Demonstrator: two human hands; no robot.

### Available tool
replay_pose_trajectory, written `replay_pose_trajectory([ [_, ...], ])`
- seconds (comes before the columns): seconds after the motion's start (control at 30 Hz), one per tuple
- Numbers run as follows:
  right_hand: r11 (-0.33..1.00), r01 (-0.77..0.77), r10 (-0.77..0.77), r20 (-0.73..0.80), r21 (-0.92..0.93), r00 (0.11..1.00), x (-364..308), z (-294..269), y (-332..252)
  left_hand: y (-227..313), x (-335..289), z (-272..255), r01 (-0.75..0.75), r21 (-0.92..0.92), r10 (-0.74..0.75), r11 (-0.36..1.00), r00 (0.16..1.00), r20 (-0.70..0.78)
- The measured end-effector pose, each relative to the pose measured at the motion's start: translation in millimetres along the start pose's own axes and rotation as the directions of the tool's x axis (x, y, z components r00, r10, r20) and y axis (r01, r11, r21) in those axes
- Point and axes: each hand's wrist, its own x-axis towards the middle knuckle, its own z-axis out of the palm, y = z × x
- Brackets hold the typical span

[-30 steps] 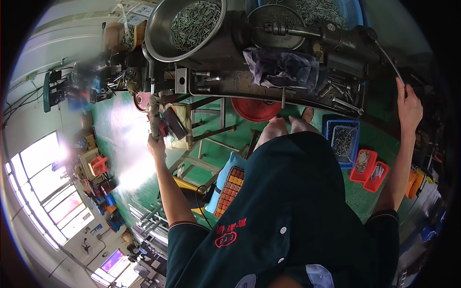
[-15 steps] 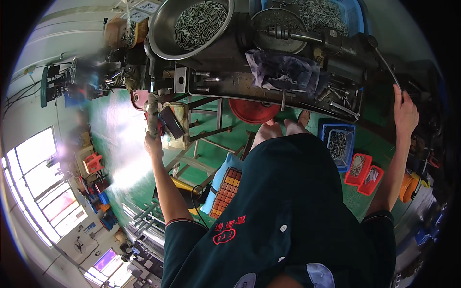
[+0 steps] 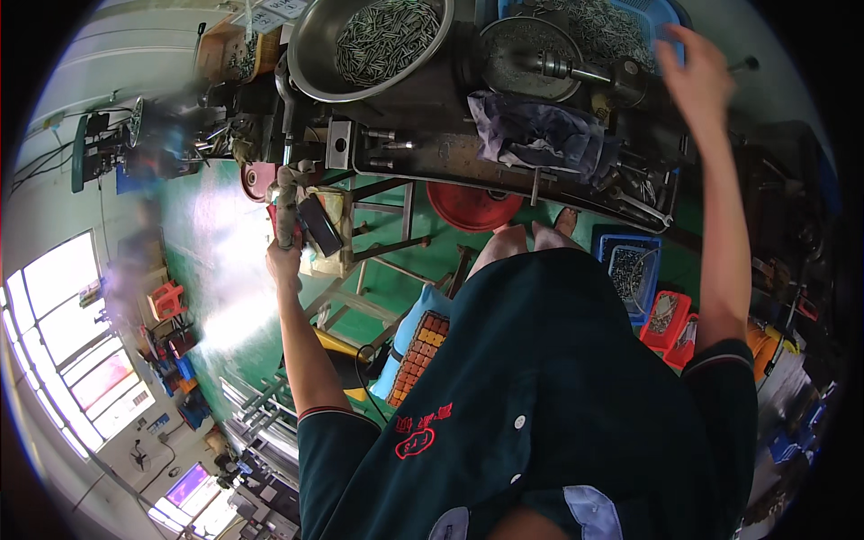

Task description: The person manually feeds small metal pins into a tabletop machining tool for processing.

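On the left, my left hand (image 3: 284,260) is closed round the lower end of a cloth-wrapped handle (image 3: 286,209), below a metal rod. My right hand (image 3: 700,81) is raised at the upper right with thumb and fingers apart, nothing seen in it. It hides the end of a drill-like spindle machine (image 3: 627,83) with a chuck (image 3: 551,64); a black knob (image 3: 751,63) sticks out beyond the hand. Behind the machine stands a blue basket (image 3: 664,20) of metal pins. A steel bowl (image 3: 310,74) holds many short metal pins.
A dark cloth (image 3: 535,135) drapes over the bench tray (image 3: 441,157), which holds a wrench (image 3: 643,205). Beneath are a red round basin (image 3: 463,209), a blue crate (image 3: 630,315) and red bins (image 3: 661,328). A stool with a beaded cushion (image 3: 421,355) stands beside me.
My right hand has let go of the long metal lever and moved up and left to the machine's end. The left hand keeps its grip on the wrapped handle.
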Motion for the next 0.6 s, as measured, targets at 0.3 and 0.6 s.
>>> replay_pose_trajectory([
  [0.3,0.816,-0.084,-0.264,0.498,0.572,0.826,10,63,-128,31,-7,-1,0.074,0.083,-0.07,0.994,0.996,-0.057],
  [0.6,0.848,-0.119,-0.223,0.553,0.516,0.803,9,68,-139,64,-50,10,0.235,0.115,-0.219,0.965,0.966,-0.135],
])
